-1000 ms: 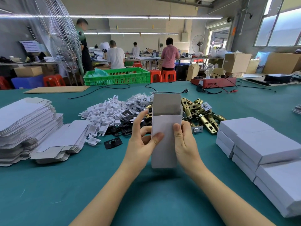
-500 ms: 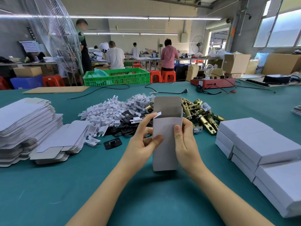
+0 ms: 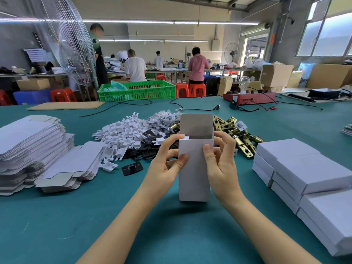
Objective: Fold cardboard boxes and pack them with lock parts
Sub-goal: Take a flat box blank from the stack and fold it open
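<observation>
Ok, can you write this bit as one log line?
step: folding box | left hand: holds box | right hand: holds box | top flap: open | parts: not in yet

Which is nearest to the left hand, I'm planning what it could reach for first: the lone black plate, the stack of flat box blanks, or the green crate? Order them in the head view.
From the left hand:
1. Lone black plate, on the table just to its left.
2. Stack of flat box blanks, far left of the table.
3. Green crate, at the table's far edge.
</observation>
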A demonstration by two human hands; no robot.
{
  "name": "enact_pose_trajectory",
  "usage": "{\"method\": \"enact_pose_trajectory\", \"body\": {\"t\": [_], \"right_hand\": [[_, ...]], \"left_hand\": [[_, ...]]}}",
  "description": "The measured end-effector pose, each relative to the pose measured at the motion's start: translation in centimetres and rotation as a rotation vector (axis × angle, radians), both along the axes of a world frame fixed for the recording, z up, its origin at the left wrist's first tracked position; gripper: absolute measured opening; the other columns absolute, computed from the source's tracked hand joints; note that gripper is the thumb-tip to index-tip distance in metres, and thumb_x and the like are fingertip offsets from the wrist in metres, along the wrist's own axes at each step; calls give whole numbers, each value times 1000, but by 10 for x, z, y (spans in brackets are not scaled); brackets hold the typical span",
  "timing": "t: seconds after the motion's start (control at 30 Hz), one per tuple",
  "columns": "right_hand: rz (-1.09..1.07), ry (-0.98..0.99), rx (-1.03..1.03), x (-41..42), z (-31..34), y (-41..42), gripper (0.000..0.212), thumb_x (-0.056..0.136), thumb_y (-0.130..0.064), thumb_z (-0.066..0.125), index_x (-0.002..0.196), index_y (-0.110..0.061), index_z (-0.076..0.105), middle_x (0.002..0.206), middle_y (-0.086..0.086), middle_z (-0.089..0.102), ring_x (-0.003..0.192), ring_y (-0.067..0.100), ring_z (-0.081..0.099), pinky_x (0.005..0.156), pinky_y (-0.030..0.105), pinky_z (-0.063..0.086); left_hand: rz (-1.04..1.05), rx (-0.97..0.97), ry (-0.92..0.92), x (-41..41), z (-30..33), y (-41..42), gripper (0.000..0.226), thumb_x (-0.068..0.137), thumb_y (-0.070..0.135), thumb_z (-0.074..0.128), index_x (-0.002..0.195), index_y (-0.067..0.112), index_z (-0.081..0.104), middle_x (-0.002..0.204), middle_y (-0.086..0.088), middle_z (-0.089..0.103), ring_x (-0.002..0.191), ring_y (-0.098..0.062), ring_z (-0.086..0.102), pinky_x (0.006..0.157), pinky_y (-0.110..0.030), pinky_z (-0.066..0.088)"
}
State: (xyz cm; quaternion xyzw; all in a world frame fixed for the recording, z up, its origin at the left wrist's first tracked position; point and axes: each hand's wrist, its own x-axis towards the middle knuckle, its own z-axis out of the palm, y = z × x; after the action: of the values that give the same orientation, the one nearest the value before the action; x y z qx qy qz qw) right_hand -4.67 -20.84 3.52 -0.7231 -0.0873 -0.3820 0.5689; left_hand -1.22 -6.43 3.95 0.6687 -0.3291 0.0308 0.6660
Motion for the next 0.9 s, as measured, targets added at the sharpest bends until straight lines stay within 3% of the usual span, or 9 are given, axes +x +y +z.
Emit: {"method": "enact_pose_trajectory", "body": {"t": [0.1,0.27,0.37,0.47,0.57,0.67,0.73,0.77,0.9], "right_hand": [[2,-17,-27,-2,2,-2,27,94,-35,47,113,-52,40,115,-4,59,81,14,60,65,29,50],[20,5,-34,-2,3,-3,26,95,-33,48,118,-45,45,113,0,61,85,20,61,68,38,52],[31,-15,-33,-3,3,-3,26,96,-30,49,115,-49,50,84,-13,59,68,8,52,58,20,43],[35,23,-9,-5,5,-4,20,95,-34,49,107,-49,52,70,-4,53,61,9,47,55,23,40],[65,52,26,-6,8,-5,19,95,-29,52,102,-47,54,78,11,54,63,29,48,55,37,40],[103,63,64,-6,13,-6,17,95,-22,55,100,-38,56,88,18,56,63,26,46,57,35,37],[142,58,70,-6,17,-9,16,96,-11,55,100,-26,55,119,-3,60,75,18,57,64,29,45],[159,57,51,-7,20,-12,14,96,-7,54,100,-21,54,133,-15,52,83,14,61,69,26,48],[98,52,-93,-8,24,-19,15,91,-9,57,96,-23,54,141,-24,42,98,12,60,82,29,48]], "left_hand": [[-12,-11,11,-1,1,0,37,87,28,59,120,42,51,102,-7,72,91,-19,68,86,-36,55],[-46,-49,58,0,5,3,35,86,23,60,116,39,53,107,-6,70,92,-16,69,90,-38,55],[-54,-55,70,0,7,3,34,87,21,60,111,45,56,108,-4,70,92,-15,69,89,-35,56],[-60,-40,69,1,7,3,36,93,14,58,114,43,55,108,-4,70,93,-15,69,90,-34,56],[-62,-38,63,-1,6,3,37,96,7,55,117,37,52,112,0,68,93,-15,69,87,-33,56],[-45,-43,44,-3,7,1,40,97,3,53,115,38,52,117,4,65,92,-15,69,84,-32,55],[-35,-45,35,-4,8,0,42,97,2,54,112,42,54,118,4,63,91,-15,68,85,-34,54],[-35,-44,33,-4,8,-1,44,97,2,54,110,44,55,118,4,64,92,-15,68,85,-36,54],[-39,-47,39,-4,9,-1,41,97,2,54,112,40,54,115,4,64,92,-13,67,85,-36,54]]}}
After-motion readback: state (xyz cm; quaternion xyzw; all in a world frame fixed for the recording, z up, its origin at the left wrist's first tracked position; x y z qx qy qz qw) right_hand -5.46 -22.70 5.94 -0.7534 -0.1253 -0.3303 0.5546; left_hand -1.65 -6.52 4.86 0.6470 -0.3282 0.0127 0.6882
